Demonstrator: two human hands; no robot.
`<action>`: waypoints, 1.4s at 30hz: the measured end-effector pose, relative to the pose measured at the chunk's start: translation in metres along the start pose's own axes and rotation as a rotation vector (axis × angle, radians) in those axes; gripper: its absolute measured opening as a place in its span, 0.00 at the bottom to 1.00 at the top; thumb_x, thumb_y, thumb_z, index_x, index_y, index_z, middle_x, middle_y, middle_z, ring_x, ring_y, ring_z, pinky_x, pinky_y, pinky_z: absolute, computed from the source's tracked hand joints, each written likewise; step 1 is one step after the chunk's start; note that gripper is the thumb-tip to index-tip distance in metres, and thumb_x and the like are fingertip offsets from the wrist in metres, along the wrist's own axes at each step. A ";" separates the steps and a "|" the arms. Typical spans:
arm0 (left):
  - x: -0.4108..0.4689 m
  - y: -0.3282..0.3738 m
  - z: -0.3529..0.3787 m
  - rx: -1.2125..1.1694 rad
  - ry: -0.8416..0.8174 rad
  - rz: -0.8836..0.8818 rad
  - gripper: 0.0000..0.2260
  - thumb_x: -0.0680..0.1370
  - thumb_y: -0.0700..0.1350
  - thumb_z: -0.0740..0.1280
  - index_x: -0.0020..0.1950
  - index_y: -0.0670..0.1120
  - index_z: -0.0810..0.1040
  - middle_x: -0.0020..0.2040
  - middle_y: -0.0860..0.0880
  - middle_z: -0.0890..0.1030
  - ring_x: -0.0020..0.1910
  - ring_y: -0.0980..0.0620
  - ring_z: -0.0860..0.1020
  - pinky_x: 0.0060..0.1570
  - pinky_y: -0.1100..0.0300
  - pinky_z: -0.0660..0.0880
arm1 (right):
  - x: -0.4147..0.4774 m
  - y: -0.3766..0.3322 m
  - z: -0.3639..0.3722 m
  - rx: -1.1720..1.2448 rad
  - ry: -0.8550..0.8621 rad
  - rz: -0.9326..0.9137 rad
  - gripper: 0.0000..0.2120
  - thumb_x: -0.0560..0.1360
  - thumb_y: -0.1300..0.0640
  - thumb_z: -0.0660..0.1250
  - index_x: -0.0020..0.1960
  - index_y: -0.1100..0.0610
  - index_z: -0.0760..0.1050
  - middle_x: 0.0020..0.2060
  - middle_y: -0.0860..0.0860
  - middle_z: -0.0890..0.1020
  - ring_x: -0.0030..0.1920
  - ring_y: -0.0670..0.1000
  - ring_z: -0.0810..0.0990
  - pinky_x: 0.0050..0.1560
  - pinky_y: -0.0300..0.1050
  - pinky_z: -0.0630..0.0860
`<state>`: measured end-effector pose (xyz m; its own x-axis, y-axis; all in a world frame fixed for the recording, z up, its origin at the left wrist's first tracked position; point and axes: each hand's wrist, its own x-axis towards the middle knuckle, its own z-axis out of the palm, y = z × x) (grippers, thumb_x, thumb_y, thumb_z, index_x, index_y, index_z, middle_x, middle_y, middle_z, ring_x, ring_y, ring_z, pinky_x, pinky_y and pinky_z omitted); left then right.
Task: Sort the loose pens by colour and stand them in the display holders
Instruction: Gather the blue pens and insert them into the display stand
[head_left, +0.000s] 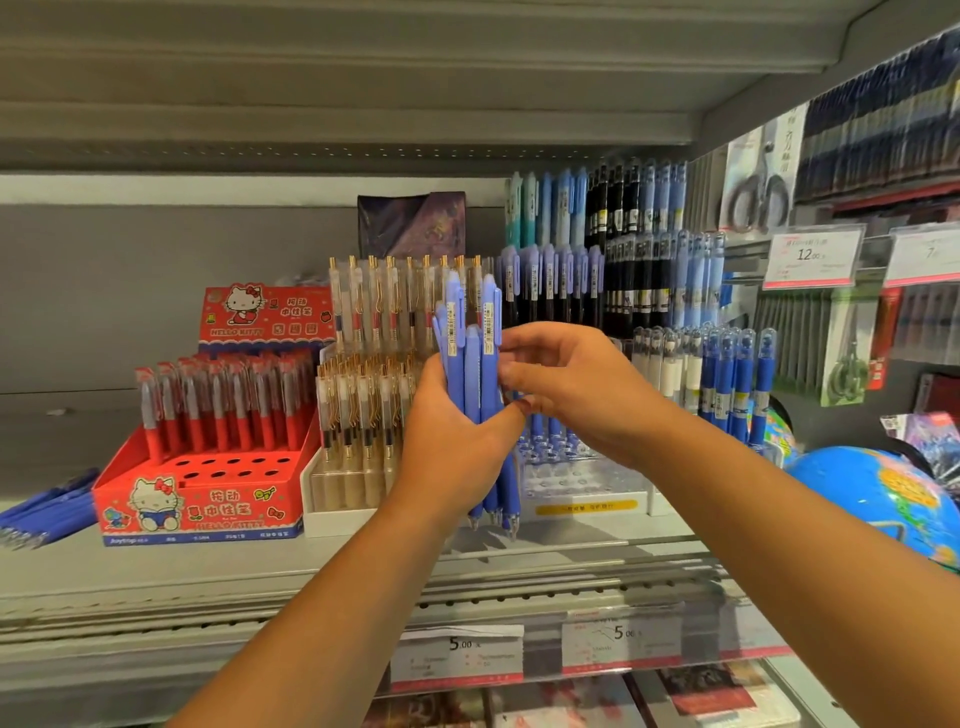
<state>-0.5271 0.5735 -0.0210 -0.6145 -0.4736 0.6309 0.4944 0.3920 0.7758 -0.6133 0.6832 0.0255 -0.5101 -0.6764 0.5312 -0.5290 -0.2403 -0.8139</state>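
My left hand (452, 436) grips a bundle of blue pens (470, 364) upright in front of the shelf, tips down. My right hand (576, 384) touches the bundle's right side, with its fingers curled against one pen; whether it pinches that pen is hard to tell. Behind the hands stands a tiered clear holder (587, 488) with blue, black and light blue pens (597, 249), and empty holes show in its front rows. More loose blue pens (47, 509) lie on the shelf at the far left.
A red cartoon-cat display box (197, 499) holds red pens and has empty front holes. Next to it is a white holder (343, 514) of clear gold-clip pens. A blue globe (878, 499) sits at right. Price tags (623, 644) line the shelf edge, and a shelf hangs overhead.
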 end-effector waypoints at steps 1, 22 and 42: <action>0.000 0.000 0.000 -0.004 -0.007 -0.006 0.20 0.73 0.42 0.76 0.56 0.60 0.72 0.42 0.62 0.81 0.40 0.60 0.82 0.37 0.69 0.78 | 0.000 -0.001 -0.001 -0.023 0.005 0.002 0.10 0.76 0.66 0.69 0.57 0.59 0.80 0.45 0.54 0.83 0.43 0.47 0.82 0.43 0.40 0.78; -0.002 0.004 0.001 0.065 0.071 -0.071 0.22 0.75 0.44 0.74 0.66 0.50 0.70 0.46 0.48 0.78 0.37 0.50 0.80 0.44 0.47 0.82 | 0.013 0.029 -0.050 -0.730 0.560 -0.290 0.14 0.77 0.61 0.66 0.62 0.56 0.73 0.46 0.50 0.78 0.45 0.49 0.78 0.47 0.41 0.75; -0.002 0.002 0.000 -0.010 0.065 -0.026 0.17 0.76 0.38 0.71 0.51 0.60 0.71 0.41 0.47 0.77 0.32 0.53 0.77 0.31 0.64 0.78 | 0.020 0.041 -0.042 -1.186 0.338 0.110 0.09 0.78 0.71 0.61 0.57 0.66 0.72 0.43 0.61 0.76 0.29 0.49 0.65 0.26 0.41 0.59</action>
<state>-0.5246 0.5756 -0.0206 -0.5861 -0.5338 0.6095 0.4852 0.3712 0.7917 -0.6735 0.6886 0.0124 -0.6472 -0.3974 0.6506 -0.6694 0.7045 -0.2357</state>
